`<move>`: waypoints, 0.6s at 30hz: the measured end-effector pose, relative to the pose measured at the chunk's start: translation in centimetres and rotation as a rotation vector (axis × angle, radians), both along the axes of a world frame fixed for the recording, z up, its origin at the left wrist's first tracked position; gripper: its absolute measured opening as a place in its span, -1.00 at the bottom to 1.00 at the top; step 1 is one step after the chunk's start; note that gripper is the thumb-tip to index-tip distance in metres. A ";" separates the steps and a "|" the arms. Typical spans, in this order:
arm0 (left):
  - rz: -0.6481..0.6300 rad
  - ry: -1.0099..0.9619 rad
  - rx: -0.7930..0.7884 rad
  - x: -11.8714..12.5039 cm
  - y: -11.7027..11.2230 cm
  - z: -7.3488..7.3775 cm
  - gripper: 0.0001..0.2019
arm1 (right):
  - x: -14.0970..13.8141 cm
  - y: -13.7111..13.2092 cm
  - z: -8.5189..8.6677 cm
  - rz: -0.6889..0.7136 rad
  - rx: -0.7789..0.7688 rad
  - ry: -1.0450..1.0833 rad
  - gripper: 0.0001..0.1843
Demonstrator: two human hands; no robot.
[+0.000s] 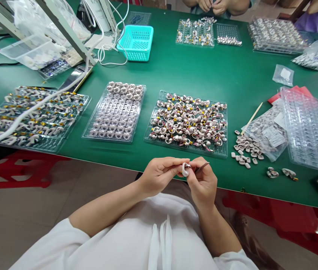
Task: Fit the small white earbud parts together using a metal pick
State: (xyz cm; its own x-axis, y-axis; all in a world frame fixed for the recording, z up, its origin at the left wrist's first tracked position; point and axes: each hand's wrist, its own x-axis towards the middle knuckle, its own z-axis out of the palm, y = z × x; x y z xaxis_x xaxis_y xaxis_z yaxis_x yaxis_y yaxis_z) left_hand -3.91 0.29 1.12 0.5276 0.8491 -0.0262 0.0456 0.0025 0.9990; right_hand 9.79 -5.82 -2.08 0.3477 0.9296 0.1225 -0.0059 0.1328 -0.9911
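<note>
Just off the table's front edge, my left hand [159,174] pinches a small white C-shaped ear-clip earbud [185,169] between thumb and fingers. My right hand [202,183] is closed at the earbud's other side, its thumb and index fingertip against it. A thin dark metal tool [203,167], its kind unclear, sticks out from the right fingers. Beyond both hands lies a clear tray [223,150] heaped with similar earbuds that show yellow and reddish bits. Small beige oval pieces [250,145] lie loose to the right, near two separate earbuds [272,172].
To the left are a tray of round-nested parts [114,112] and a tray of white pieces [35,116]. A turquoise basket [135,43], metal stand [66,30] and white cable [35,116] stand behind. Stacked clear trays [311,131] lie right. Another person's hands [213,5] work opposite.
</note>
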 end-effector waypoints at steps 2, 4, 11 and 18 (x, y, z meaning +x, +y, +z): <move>0.000 0.002 0.009 0.0 0.0 0.0 -0.75 | -0.1 0.1 0.2 -0.007 -0.006 0.015 -0.98; 0.005 0.002 0.029 0.1 -0.1 0.0 -0.76 | -0.2 0.2 0.3 -0.023 0.006 0.017 -0.95; -0.007 -0.017 0.063 0.1 -0.4 -0.2 -0.78 | -0.4 0.5 0.1 -0.070 0.071 -0.030 -0.90; -0.005 -0.003 0.132 0.0 -0.5 -0.6 -0.78 | -0.5 0.4 -0.2 -0.076 0.080 -0.044 -0.88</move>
State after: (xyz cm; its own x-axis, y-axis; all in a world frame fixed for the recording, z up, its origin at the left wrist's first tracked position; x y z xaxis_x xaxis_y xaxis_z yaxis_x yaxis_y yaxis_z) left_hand -3.92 -0.22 0.47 0.5319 0.8423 0.0871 0.0424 -0.1293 0.9907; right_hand 9.27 -5.38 -2.30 0.4091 0.8875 0.2119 0.0508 0.2097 -0.9764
